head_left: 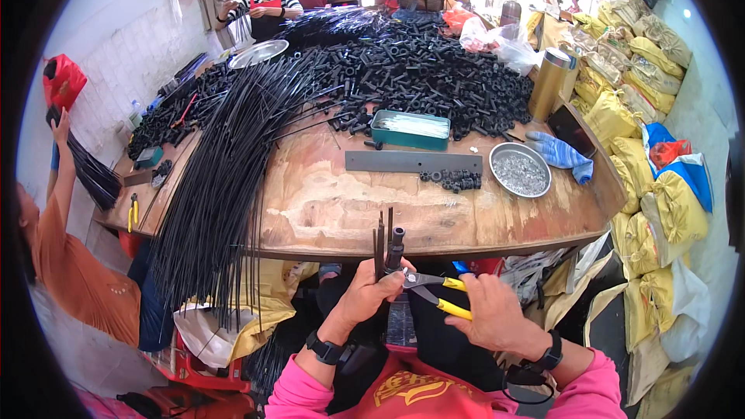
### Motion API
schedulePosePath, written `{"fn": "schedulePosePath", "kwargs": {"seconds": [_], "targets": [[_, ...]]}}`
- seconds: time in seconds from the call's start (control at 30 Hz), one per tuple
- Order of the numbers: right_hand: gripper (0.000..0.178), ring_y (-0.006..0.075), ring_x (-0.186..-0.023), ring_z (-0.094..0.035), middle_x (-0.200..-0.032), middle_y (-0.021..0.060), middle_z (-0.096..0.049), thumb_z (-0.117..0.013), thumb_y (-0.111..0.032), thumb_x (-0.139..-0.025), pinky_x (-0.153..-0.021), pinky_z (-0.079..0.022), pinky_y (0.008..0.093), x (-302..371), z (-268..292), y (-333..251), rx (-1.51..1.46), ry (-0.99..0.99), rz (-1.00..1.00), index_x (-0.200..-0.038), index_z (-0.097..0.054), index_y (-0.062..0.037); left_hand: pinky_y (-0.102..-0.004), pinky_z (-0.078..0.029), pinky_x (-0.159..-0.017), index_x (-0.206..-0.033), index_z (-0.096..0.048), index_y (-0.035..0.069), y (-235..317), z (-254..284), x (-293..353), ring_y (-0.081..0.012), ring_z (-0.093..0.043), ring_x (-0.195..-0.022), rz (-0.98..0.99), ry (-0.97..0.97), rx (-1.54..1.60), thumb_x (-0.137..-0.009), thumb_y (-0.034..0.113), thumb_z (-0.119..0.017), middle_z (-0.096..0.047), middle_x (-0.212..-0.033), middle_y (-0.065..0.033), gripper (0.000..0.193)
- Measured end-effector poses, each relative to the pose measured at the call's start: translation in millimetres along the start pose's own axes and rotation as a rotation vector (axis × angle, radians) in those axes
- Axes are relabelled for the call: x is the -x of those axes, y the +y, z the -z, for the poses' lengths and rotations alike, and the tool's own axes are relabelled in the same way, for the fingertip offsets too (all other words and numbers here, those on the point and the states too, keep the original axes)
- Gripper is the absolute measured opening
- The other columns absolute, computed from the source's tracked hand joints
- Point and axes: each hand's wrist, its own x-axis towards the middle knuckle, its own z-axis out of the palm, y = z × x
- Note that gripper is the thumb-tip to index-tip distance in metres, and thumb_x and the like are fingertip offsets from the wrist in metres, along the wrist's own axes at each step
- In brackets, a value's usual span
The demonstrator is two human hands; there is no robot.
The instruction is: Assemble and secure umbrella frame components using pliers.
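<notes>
My left hand is closed around several thin dark rods and a black tubular piece, all pointing upright in front of the table's near edge. My right hand grips the yellow handles of a pair of pliers, which are spread apart. The dark jaws of the pliers meet the work beside my left fingertips; what lies between them is too small to make out. On the table beyond, short black threaded parts lie in a cluster beside a flat grey metal bar.
Long black rods overhang the wooden table at the left. Behind are a heap of black tubular parts and a green tin. A round metal dish, blue glove and gold flask stand right. Co-workers sit around.
</notes>
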Motion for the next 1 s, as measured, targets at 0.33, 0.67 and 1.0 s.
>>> {"fn": "schedulePosePath", "kwargs": {"seconds": [0.33,0.67,1.0], "targets": [[0.042,0.0191,-0.079,-0.064,-0.098,0.0152,-0.059,-0.072,-0.002,-0.074,-0.066,-0.053,0.0284,9.1,-17.8,-16.2,-1.744,-0.669,-0.361,-0.099,-0.039,-0.0019,-0.0191,-0.028,-0.043,-0.092,-0.059,-0.005,-5.7,9.3,12.2,-0.0055,-0.042,-0.048,-0.054,0.007,0.107,-0.075,0.052,-0.067,-0.051,-0.061,-0.0004,0.06],[0.021,0.0147,-0.081,-0.062,-0.09,0.0093,-0.06,-0.063,-0.007,-0.084,-0.069,-0.052,0.0285,-6.3,-46.4,-17.5,-1.738,-0.661,-0.272,-0.093,-0.044,-0.0027,-0.0218,-0.029,-0.044,-0.087,-0.054,-0.005,-13.4,21.7,10.3,-0.0081,-0.04,-0.047,-0.172,0.006,0.186,-0.076,0.059,-0.061,-0.049,-0.061,-0.0053,0.065],[0.031,0.0339,-0.097,-0.061,-0.105,0.0244,-0.059,-0.044,-0.025,-0.096,-0.083,-0.051,0.0443,0.4,-32.8,-19.7,-2.403,-0.968,-0.488,-0.113,-0.047,0.0006,-0.0233,-0.034,-0.05,-0.087,-0.055,-0.007,-15.2,20.2,21.1,-0.0107,-0.047,-0.058,-0.103,0.009,0.18,-0.074,0.057,-0.066,-0.053,-0.066,-0.0065,0.066]]}}
